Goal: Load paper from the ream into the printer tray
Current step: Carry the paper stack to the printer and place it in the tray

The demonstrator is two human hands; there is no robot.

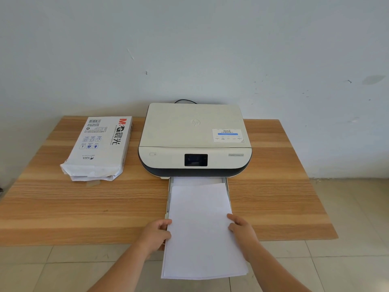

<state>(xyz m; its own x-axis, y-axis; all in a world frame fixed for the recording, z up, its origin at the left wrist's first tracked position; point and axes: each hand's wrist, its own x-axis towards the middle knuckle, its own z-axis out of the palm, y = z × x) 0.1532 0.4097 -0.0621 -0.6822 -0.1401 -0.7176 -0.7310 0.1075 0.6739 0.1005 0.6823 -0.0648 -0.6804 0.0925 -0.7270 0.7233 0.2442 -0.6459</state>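
Paper (202,232) nearest us, near end hanging off the desk (294,186) edge. We pinch it both sides: left hand (156,233) on left edge, right hand (242,230) on right, probably to keep the stack square w/ the tray (169,194). Far end already lies in the tray, short of the printer (194,142) slot. Ream (99,148) sits opened, well left, clear of both hands.

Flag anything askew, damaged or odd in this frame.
The paper stack, held by the left hand and right hand, sits only partly in the tray and overhangs the table edge. The ream wrapper is torn open and crumpled at its near end. Nothing else stands out.
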